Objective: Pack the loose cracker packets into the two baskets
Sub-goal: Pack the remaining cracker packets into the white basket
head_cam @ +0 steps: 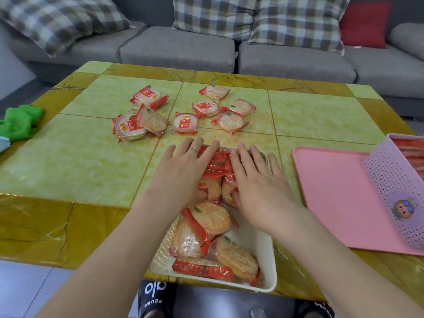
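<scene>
A yellow-green tiled worktop [91, 161] stands in front of a grey sofa [179, 47] with checked cushions. At its near edge, around 6 o'clock, sits a white basket [270, 267] holding cracker packets [211, 219], some lying flat at the near end and others standing on edge at the far end. Both hands rest palm-down on that far row: the left hand [183, 171], with a ring on one finger, and the right hand [259, 182], each grip released, fingers spread flat on the wrappers rather than closed around anything. Beyond the hands, toward 12 o'clock, loose cracker packets [185, 123] lie scattered on the tiles, a small cluster at 11 o'clock and another near 12. At 3 o'clock a pink tray [332, 193] carries a lilac perforated basket [390, 180] with more red wrappers inside. A green cloth [20, 121] lies at the 9 o'clock edge.
</scene>
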`<state>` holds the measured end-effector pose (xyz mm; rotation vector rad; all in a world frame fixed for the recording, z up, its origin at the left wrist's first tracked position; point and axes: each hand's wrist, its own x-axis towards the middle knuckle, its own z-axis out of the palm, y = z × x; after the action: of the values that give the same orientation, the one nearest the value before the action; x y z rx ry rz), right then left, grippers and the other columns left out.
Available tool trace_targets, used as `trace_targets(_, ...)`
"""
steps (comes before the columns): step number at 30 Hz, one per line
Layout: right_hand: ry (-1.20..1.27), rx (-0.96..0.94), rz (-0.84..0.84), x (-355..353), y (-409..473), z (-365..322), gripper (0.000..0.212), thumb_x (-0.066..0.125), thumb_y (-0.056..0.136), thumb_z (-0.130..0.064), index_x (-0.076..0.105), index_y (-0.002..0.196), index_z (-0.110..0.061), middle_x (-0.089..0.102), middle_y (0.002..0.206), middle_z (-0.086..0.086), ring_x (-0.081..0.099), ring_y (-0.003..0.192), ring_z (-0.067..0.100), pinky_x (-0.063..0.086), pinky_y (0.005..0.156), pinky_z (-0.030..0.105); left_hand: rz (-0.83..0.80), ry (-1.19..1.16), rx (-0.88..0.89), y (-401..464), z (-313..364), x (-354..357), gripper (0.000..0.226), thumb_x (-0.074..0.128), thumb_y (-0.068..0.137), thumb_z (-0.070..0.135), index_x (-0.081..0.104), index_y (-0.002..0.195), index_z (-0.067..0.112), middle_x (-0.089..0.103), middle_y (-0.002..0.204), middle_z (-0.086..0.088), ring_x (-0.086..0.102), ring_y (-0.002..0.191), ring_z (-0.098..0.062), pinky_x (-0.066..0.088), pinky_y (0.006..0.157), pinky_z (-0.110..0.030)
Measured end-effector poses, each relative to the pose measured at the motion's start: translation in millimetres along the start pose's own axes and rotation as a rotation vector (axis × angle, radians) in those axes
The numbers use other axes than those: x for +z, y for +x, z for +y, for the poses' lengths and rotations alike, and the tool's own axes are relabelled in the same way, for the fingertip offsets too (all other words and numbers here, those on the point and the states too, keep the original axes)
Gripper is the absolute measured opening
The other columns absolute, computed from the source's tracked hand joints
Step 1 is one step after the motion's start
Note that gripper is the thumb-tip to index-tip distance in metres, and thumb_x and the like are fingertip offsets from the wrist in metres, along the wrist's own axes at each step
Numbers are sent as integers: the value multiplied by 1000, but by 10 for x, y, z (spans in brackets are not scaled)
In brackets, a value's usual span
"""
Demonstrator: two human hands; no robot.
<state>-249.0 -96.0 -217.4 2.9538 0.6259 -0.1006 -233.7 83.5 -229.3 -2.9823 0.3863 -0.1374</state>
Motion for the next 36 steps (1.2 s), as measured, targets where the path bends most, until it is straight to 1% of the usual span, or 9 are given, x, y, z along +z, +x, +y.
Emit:
trace_targets(4,-21,14,-28,7,26,-7,76,29,107,-37,-22,158,-12,-28,165,12,-22,154,32,-10,123,57,22,38,-13,28,52,1,120,78,70,58,0,157,27,28,157,-10,29,143,-30,34,112,-40)
trace_targets(8,29,2,-25,-49,-21,25,82,39,104,-40,-16,160,-16,-22,167,13,-18,155,32,-9,124,57,14,45,-9,-12,47,1,125,77,69,59,-4,158,26,20,162,-13,21,149,-33,23,121,-45)
trace_targets(11,86,-40,135,-254,-120,-13,68,50,99,-36,21,156,-14,20,162,18,14,152,35,16,124,49,0,-2,-6,-98,22,-132,125,80,64,58,4,157,24,13,162,-14,14,150,-36,17,123,-49)
trace_targets(13,216,-102,231,-412,-198,-47,32,54,96,-32,50,125,-19,52,127,3,47,121,24,45,99,38,57,-82,-21,-162,-10,-292,107,80,61,58,25,146,23,27,149,-11,27,139,-35,29,114,-45)
trace_targets(16,469,-181,-91,-558,-290,-85,12,59,92,-33,60,95,-22,63,90,-7,61,83,14,54,72,37,40,-135,23,-245,-30,-466,63,76,70,54,45,118,27,40,123,3,35,117,-22,31,95,-35)
trace_targets(18,447,-246,-391,-544,-319,-97,17,60,92,-37,65,97,-22,66,87,-5,62,78,12,53,68,33,-83,-134,72,-297,-8,-501,36,73,80,43,54,110,35,49,113,12,36,111,-14,26,90,-31)
trace_targets(20,353,-283,-561,-493,-345,-123,26,57,94,-41,66,111,-23,66,92,-4,63,84,16,56,75,34,-213,-113,75,-348,28,-479,34,68,82,24,59,112,37,56,114,16,35,108,-12,25,92,-30)
trace_targets(27,290,-315,-670,-394,-260,-211,36,50,94,-29,62,127,-21,69,112,4,65,99,25,58,88,42,-457,8,61,-418,198,-302,70,66,78,11,49,137,44,59,134,10,25,141,-17,3,119,-54)
trace_targets(36,341,-404,-744,-458,-221,-203,47,52,98,-35,47,144,-35,59,120,-6,52,100,13,48,90,31,-285,-220,114,-393,-5,-269,25,62,89,41,63,114,39,65,104,16,58,112,-6,0,123,-48)
